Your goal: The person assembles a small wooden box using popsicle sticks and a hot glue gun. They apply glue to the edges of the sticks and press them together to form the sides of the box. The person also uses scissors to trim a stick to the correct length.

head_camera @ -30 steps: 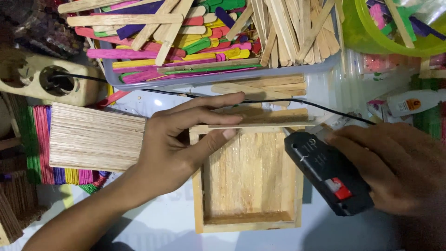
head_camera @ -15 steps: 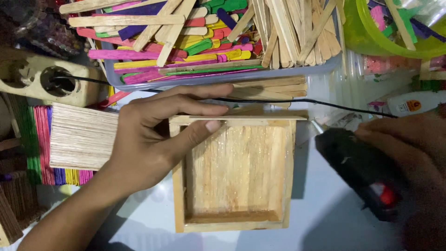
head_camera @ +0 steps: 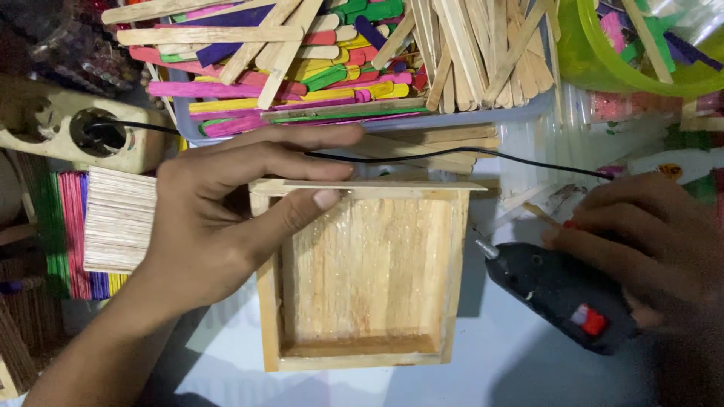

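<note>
Stick work on the square craft-stick box (head_camera: 362, 279): our left hand (head_camera: 219, 218) pinches the plain stick (head_camera: 369, 185) laid along the box's far wall, thumb pressing inside the rim and fingers stretched over the outside. Our right hand (head_camera: 648, 241) is wrapped closed around the black glue gun (head_camera: 558, 294), nozzle pointing at the box's right wall and just beside it, not touching.

To seat that stick well, we judge it needs even pressure along its length, ends flush with both corners — the right end overhangs slightly. Fingers should stay off any wet glue line.

Room is tight on the far side: the tray of coloured sticks (head_camera: 354, 75) sits just beyond the box, and the gun's black cord (head_camera: 467, 154) crosses between them. A panel of glued sticks (head_camera: 121, 218) lies near the left wall. The near side and the pale tabletop (head_camera: 490, 369) between box and gun are open — the better way to move.
</note>
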